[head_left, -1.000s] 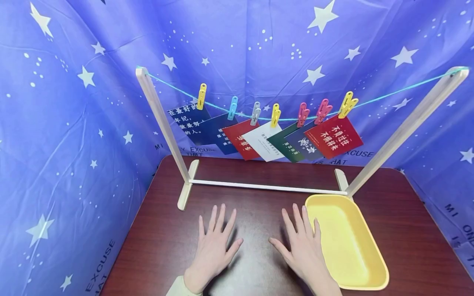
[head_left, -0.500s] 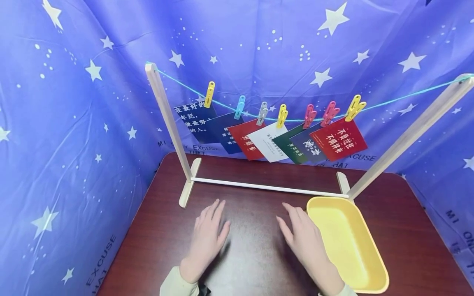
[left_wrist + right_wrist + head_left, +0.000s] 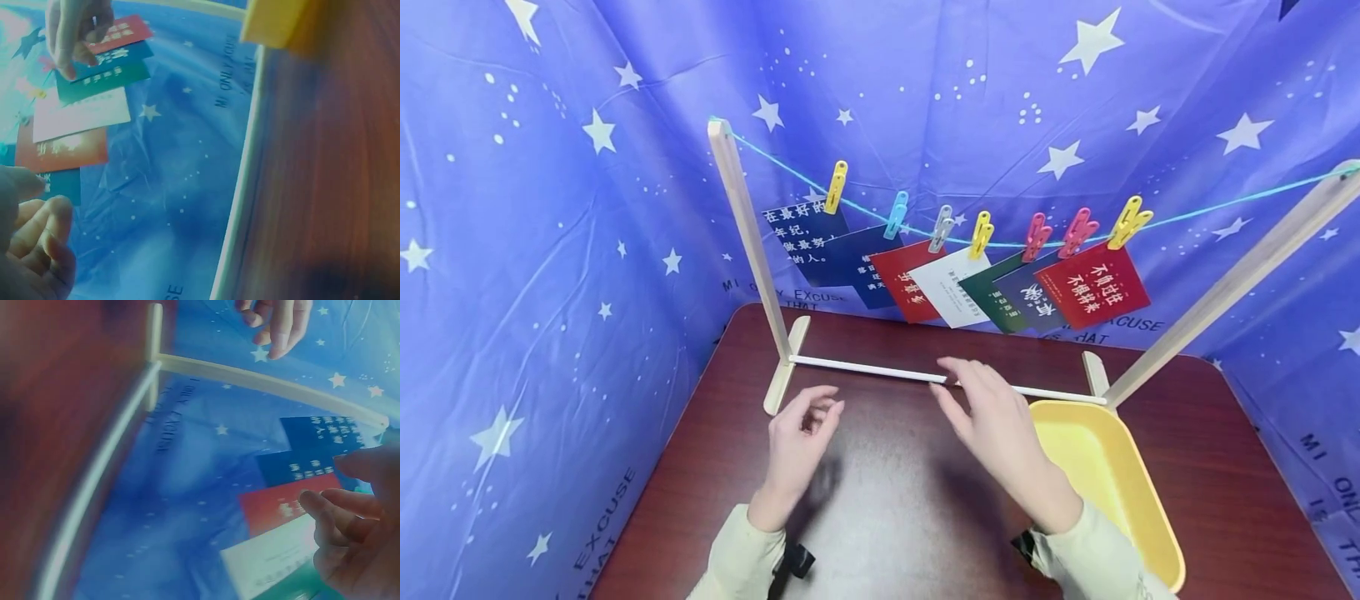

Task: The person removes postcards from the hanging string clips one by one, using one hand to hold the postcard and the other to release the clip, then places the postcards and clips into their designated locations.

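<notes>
Both hands have been lifted off the desk [image 3: 887, 517] since a second ago. The left hand [image 3: 796, 442] and right hand [image 3: 996, 417] are raised empty, fingers loosely curled. Seven coloured cards [image 3: 955, 283] hang pegged beyond the fingertips.

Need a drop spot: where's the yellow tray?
Head view: the yellow tray lies on the table's right side, beside the right hand, by the rack's right foot.

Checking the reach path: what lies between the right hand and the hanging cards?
In the head view, only the rack's white bottom rail crosses just past the right hand; above it is open air up to the cards.
</notes>
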The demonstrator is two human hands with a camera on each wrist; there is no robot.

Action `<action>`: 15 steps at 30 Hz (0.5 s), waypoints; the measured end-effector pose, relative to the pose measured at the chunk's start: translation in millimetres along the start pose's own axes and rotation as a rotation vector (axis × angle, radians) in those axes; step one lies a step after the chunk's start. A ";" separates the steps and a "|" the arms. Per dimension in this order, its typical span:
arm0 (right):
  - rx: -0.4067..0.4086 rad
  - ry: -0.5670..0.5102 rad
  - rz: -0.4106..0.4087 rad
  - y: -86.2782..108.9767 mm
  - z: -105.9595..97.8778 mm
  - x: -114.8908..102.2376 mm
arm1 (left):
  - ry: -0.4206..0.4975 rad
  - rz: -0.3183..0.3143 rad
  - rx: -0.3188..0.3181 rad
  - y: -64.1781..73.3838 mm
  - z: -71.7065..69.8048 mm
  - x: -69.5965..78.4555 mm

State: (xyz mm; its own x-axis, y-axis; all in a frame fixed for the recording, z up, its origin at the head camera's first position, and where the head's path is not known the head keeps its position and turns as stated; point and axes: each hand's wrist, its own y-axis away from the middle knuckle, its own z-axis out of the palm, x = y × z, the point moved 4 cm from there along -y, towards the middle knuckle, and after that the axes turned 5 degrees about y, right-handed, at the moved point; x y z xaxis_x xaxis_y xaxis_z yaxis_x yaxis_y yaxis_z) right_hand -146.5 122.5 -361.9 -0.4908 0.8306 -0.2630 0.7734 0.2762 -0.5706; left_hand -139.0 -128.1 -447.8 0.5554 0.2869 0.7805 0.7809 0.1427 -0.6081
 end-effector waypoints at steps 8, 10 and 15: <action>0.016 -0.009 -0.109 -52.6 -27.5 -22.8 | 0.294 -0.257 0.102 -29.8 -7.7 -22.4; 0.017 -0.001 -0.156 -63.6 -34.7 -29.4 | 0.325 -0.282 0.122 -37.2 -9.6 -27.0; 0.020 0.040 -0.244 -88.1 -49.9 -43.8 | 0.359 -0.306 0.136 -56.5 -13.0 -35.5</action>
State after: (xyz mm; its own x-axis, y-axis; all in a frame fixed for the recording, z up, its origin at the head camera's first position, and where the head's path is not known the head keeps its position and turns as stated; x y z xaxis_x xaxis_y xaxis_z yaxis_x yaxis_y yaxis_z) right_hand -173.2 85.9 -261.3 -0.6453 0.7592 -0.0852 0.6259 0.4614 -0.6288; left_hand -199.1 -158.7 -439.2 0.3882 -0.1287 0.9125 0.8925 0.2991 -0.3375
